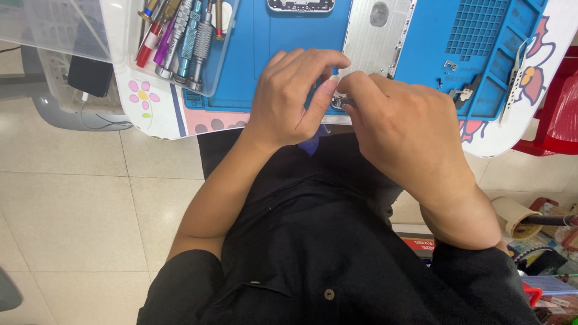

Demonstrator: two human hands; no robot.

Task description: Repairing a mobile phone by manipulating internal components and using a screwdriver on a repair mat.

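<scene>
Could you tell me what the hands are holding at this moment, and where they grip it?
Both the left hand and right hand pinch a small metal part between their fingertips, at its two ends.

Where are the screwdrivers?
In the head view, the screwdrivers lie in a clear tray at the top left, on the blue mat, left of the left hand.
</scene>
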